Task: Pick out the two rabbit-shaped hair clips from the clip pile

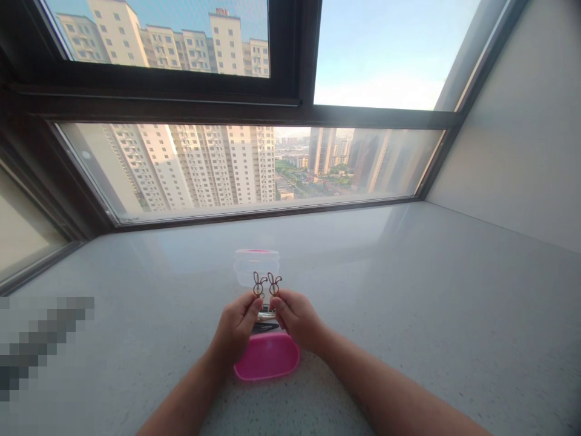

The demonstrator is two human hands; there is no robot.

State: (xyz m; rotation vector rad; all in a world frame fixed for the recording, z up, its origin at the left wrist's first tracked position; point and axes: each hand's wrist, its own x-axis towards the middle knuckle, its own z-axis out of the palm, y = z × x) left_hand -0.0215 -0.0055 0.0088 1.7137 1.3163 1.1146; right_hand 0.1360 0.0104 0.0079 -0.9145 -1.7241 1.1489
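Two thin brown wire rabbit-shaped clips are held upright side by side, a small gap between them. My left hand (233, 324) pinches the left rabbit-shaped clip (258, 287) by its lower end between thumb and fingers. In the same kind of pinch, my right hand (299, 318) grips the right rabbit-shaped clip (273, 287). Below and between the hands lie a black clip (265, 327) and a pale shiny piece (266, 315), both partly hidden. Nearest to me is a shallow pink oval tray or lid (267, 361), its left edge behind my left wrist.
Behind the hands stands a clear plastic box (245, 264) with a pinkish tint at its top. The pale speckled counter (408, 315) runs back to a dark window frame (272, 213). A white wall (521, 139) borders it on the right. A pixelated patch covers the lower left.
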